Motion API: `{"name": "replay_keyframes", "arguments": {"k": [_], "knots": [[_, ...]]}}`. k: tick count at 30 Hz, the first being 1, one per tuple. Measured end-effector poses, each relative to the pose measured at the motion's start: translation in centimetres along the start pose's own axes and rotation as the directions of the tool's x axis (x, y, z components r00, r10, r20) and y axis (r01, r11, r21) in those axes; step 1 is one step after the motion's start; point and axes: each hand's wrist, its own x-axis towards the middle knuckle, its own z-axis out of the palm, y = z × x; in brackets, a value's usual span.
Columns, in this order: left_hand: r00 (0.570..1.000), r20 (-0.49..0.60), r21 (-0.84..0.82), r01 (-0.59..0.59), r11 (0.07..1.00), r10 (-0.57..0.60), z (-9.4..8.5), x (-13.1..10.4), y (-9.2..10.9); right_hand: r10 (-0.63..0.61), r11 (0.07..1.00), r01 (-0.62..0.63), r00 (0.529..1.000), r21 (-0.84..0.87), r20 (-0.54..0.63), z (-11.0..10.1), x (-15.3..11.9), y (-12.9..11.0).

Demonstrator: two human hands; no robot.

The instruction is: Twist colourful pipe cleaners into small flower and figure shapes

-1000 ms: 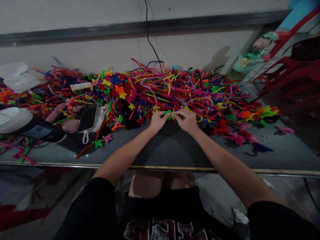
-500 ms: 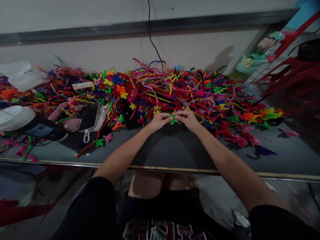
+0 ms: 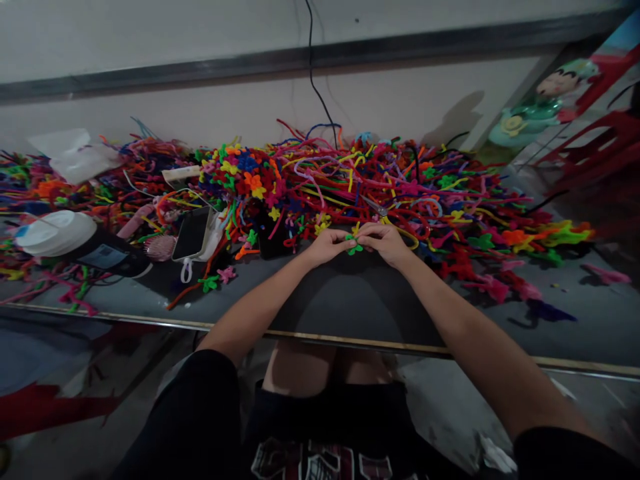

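At the middle of the counter (image 3: 345,303), before a heap of fuzzy stems (image 3: 320,177): one green flower (image 3: 354,248), held between two hands, petals showing below the fingertips.

Left hand (image 3: 327,248): grip narrow, thumb and finger pinching the flower's left side.
Right hand (image 3: 389,245): grip narrow, fingertips closed at its upper right.

Hazards, as judged:
1. Petals bent out of shape. Cause: soft, pliable stem squeezed by both pinches together.
2. Flower dropped and lost among the rest. Cause: one grip slackening so near the heap, where another green piece (image 3: 481,241) lies.
3. Snagging. Cause: yellow loop (image 3: 414,238) just beside the right hand, stem or tool handle, cannot tell which, catching a finger.
4. Spill over the phone (image 3: 193,233). Cause: lidded cup (image 3: 107,257) knocked; lesser risk, both items standing well apart from the hands.
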Motion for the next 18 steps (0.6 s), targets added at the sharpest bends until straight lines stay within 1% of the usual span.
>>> {"name": "replay_keyframes", "arguments": {"k": [2,4,6,8,10,11,13,16,18], "knots": [[1.0,-0.013,-0.007,-0.011,1.0,0.011,0.1,0.0,0.0,0.01,1.0,-0.01,1.0,-0.001,-0.008,0.1,0.0,0.0],[0.997,-0.072,-0.044,-0.033,0.998,0.03,0.2,0.1,0.0,0.026,1.0,-0.026,0.998,0.0,-0.054,0.3,0.1,0.2],[0.985,-0.168,-0.11,-0.067,0.992,0.048,0.3,0.2,-0.2,0.024,1.0,-0.025,0.989,-0.008,-0.148,0.4,0.1,0.5],[0.966,-0.254,-0.166,-0.094,0.982,0.05,0.4,0.4,-0.4,-0.004,1.0,-0.004,0.967,-0.029,-0.253,0.5,0.2,0.7],[0.951,-0.306,-0.183,-0.102,0.978,0.042,0.4,0.5,-0.7,-0.031,0.998,0.011,0.945,-0.064,-0.327,0.5,0.1,0.8],[0.946,-0.321,-0.176,-0.101,0.979,0.04,0.3,0.6,-0.9,-0.038,0.996,0.008,0.938,-0.087,-0.345,0.6,0.1,0.8],[0.939,-0.342,-0.143,-0.098,0.985,0.044,0.3,0.7,-1.2,-0.037,0.992,-0.009,0.936,-0.129,-0.35,0.6,-0.1,0.7],[0.928,-0.37,-0.089,-0.088,0.992,0.049,0.3,0.8,-1.5,-0.014,0.986,-0.035,0.959,-0.165,-0.284,0.9,-0.2,0.4],[0.925,-0.377,-0.088,-0.072,0.994,0.034,0.3,0.9,-1.6,-0.001,0.987,-0.04,0.968,-0.156,-0.251,1.0,-0.2,0.2]]}}
